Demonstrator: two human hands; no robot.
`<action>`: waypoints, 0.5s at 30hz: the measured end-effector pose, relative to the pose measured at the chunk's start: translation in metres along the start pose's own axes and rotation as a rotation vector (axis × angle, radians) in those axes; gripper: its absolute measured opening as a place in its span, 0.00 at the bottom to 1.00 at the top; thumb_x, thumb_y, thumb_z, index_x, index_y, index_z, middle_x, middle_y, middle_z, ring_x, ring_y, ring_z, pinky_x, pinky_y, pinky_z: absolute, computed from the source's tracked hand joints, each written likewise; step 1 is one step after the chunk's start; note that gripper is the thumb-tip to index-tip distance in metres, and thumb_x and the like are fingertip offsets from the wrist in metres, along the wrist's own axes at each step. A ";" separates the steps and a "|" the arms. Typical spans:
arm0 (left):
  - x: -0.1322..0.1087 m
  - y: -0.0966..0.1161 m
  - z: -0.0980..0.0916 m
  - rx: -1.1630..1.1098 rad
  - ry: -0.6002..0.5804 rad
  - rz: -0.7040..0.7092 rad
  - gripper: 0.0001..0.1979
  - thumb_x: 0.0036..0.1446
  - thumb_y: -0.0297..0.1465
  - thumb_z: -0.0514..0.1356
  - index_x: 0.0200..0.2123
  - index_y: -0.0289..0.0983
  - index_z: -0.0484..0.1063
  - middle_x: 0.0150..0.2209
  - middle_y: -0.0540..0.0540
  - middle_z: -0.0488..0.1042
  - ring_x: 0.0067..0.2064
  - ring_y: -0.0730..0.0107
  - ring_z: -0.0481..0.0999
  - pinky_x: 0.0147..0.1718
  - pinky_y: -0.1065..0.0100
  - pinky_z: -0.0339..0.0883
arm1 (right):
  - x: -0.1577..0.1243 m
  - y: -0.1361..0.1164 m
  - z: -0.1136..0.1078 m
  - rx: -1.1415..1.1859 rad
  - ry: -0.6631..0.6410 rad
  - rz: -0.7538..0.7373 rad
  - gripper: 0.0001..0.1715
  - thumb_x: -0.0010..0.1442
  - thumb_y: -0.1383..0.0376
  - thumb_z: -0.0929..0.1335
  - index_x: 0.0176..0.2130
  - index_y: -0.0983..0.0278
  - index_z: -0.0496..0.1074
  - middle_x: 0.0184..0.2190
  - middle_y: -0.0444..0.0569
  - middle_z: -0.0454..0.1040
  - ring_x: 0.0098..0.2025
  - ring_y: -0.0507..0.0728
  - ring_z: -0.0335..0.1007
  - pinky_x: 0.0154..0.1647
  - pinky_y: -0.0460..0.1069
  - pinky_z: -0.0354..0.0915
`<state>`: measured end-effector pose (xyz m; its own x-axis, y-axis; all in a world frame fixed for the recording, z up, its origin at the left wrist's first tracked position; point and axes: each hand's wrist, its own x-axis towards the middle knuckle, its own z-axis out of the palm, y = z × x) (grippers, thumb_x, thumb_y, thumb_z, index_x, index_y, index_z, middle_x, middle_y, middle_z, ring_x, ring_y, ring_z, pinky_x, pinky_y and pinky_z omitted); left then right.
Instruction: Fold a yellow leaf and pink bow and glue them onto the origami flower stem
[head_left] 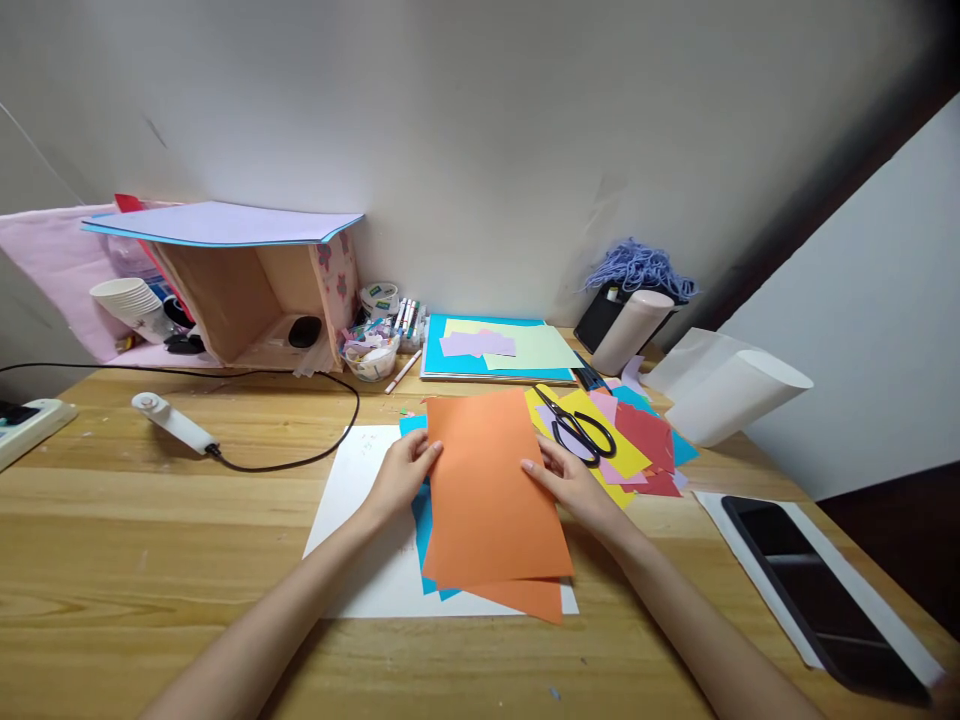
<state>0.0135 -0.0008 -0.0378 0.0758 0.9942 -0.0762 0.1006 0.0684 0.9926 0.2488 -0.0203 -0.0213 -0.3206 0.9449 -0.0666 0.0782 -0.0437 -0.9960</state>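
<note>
An orange sheet [491, 490] is held by its two long sides, over another orange sheet that sticks out below it. My left hand [405, 470] pinches its left edge, thumb on top. On the right edge, my right hand [570, 480] grips with thumb in front and fingers behind. Under the orange sheets lie blue paper [422, 525] and a large white sheet [352, 560]. Black-handled scissors [589, 438] rest on yellow, pink and red paper pieces just beyond my right hand.
An open box [337, 300] with a lilac top, paper cups [131, 305], markers [409, 318] and a tub of scraps [371, 358] stand at back left. A white corded device [172, 422] lies left. Stacked paper [536, 350] is behind; a white roll [739, 395] and black phone [817, 590] are right.
</note>
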 end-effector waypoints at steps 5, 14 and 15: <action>-0.003 -0.005 0.000 0.459 0.002 0.320 0.32 0.48 0.32 0.60 0.56 0.41 0.54 0.51 0.40 0.63 0.48 0.61 0.68 0.42 0.60 0.67 | 0.008 0.020 -0.007 -0.243 0.171 -0.046 0.26 0.58 0.61 0.62 0.56 0.57 0.60 0.55 0.48 0.64 0.58 0.59 0.58 0.55 0.56 0.59; -0.002 -0.001 -0.011 0.790 -0.173 0.526 0.15 0.54 0.33 0.56 0.46 0.40 0.68 0.48 0.43 0.70 0.50 0.59 0.67 0.48 0.56 0.62 | 0.003 0.017 -0.020 -0.756 0.054 -0.407 0.29 0.56 0.75 0.57 0.53 0.54 0.65 0.54 0.43 0.66 0.57 0.56 0.59 0.58 0.57 0.56; -0.001 -0.002 -0.011 0.796 -0.173 0.521 0.14 0.55 0.33 0.56 0.46 0.40 0.68 0.48 0.43 0.70 0.50 0.60 0.67 0.48 0.57 0.62 | 0.001 0.012 -0.020 -0.817 -0.004 -0.457 0.29 0.56 0.75 0.57 0.52 0.54 0.66 0.54 0.44 0.65 0.57 0.56 0.60 0.57 0.57 0.58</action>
<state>0.0022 -0.0009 -0.0384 0.4397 0.8536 0.2793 0.6509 -0.5171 0.5558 0.2681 -0.0134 -0.0326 -0.4872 0.8128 0.3193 0.5823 0.5749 -0.5748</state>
